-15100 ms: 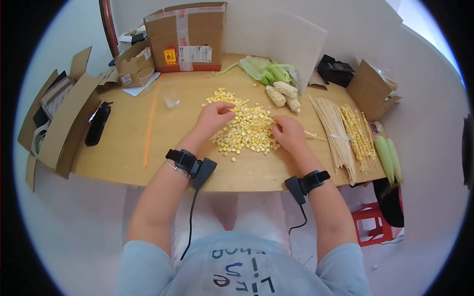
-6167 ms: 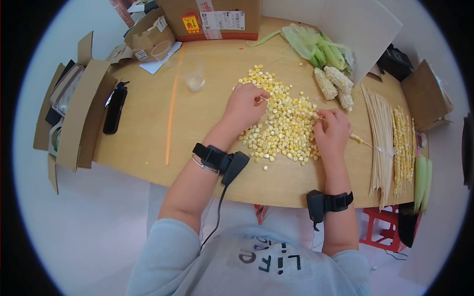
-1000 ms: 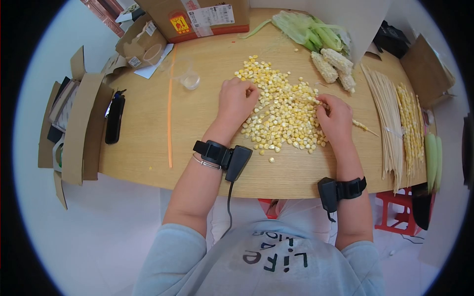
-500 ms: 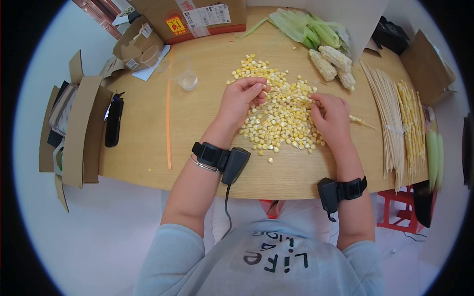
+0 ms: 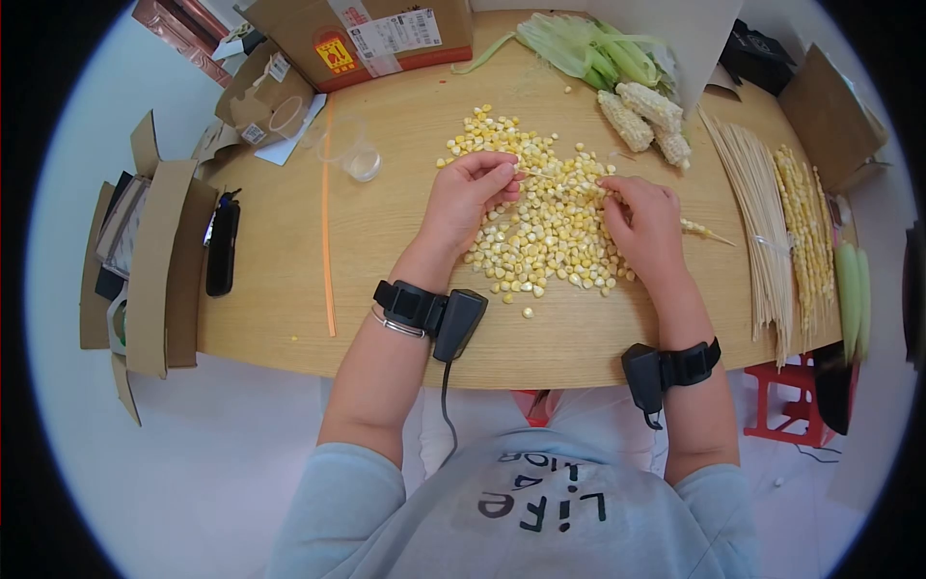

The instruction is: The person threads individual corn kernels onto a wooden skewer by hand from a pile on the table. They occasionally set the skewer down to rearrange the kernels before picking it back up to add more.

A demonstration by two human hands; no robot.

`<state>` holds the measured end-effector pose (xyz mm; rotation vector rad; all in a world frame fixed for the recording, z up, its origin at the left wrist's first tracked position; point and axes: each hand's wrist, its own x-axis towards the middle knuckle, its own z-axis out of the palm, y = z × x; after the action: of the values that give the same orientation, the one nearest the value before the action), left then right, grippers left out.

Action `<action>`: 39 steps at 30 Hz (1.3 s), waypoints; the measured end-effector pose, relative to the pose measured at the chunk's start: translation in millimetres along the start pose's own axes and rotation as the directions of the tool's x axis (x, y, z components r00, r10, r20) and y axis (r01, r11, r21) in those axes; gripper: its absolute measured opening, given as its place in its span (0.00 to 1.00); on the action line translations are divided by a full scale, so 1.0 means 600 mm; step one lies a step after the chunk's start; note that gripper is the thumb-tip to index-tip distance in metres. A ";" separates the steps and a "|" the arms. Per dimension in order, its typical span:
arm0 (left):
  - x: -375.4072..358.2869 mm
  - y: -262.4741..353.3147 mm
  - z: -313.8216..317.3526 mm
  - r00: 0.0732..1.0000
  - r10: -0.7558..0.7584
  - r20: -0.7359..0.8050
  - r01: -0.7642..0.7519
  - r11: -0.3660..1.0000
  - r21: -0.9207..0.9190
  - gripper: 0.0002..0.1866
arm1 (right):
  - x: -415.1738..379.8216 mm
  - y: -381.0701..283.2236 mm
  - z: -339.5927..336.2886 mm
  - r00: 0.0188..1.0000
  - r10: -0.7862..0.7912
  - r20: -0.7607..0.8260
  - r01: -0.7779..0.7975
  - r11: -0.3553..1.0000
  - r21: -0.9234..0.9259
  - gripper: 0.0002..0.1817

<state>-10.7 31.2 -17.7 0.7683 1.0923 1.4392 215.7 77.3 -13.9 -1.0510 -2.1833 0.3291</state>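
Observation:
A heap of loose yellow and white corn kernels (image 5: 550, 236) lies on the table below and between my hands. My left hand (image 5: 471, 198) pinches thumb against fingers at the thin, bare end of a wooden skewer (image 5: 540, 175). My right hand (image 5: 644, 217) is closed around the skewer farther along, over the heap's right side. Beyond its knuckles the other end sticks out to the right, with kernels threaded on it. My fingers hide the middle, and whether a loose kernel is in either pinch is too small to tell.
Right of my hands lie a bundle of bare skewers (image 5: 757, 222), kernel-filled skewers (image 5: 805, 232) and green corn ears (image 5: 851, 299). Stripped cobs (image 5: 651, 121) and husks (image 5: 598, 53) lie behind. A clear cup (image 5: 362, 162), black case (image 5: 223, 246) and cardboard boxes (image 5: 162, 270) stand left.
My right hand has shifted very slightly left and up along the skewer. My left hand stays almost in place, and the camera view has tilted a little.

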 end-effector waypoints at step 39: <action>-0.010 0.008 0.011 0.999 -0.028 0.037 0.028 1.000 -0.014 0.11 | 0.002 0.000 -0.001 0.998 -0.057 -0.014 0.057 0.998 0.009 0.09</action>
<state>-5.5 27.0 -10.0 0.7634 1.0597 1.4031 215.6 78.0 -12.8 -0.9808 -2.1929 0.3051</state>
